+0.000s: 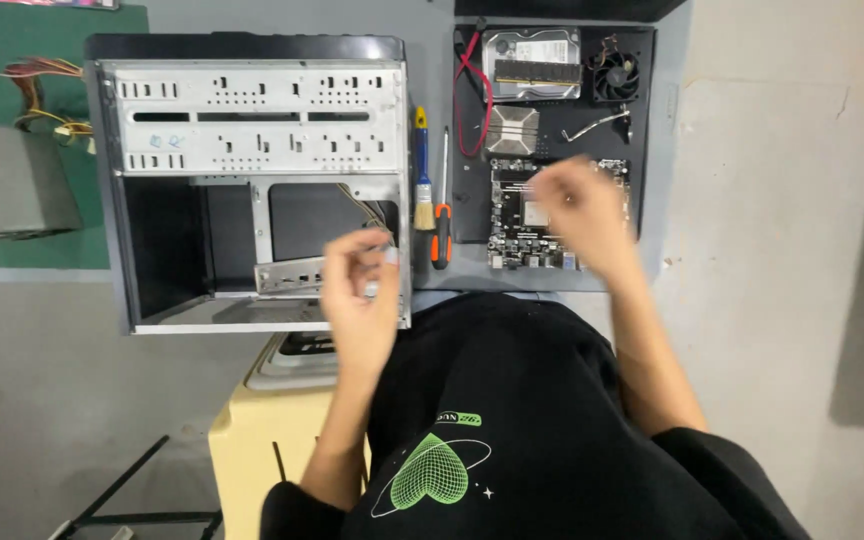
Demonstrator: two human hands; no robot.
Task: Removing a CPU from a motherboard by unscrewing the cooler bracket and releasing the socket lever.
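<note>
Left hand [360,290]: fingers curled at the open computer case's [252,180] 5 o'clock corner; grip unclear.
Right hand [584,215]: blurred over the motherboard [522,235], fingers' state unclear.
Between them: brush [422,170], screwdriver [442,215].

Black top [552,420], green wireframe heart print [430,475]

Lighting's pretty even and soft, no harsh glare anywhere, just a dull shadow on the wall around 4 o'clock. The right hand [580,212] is smeared with motion blur, left hand [360,290] slightly soft; everything else looks sharp enough.
</note>
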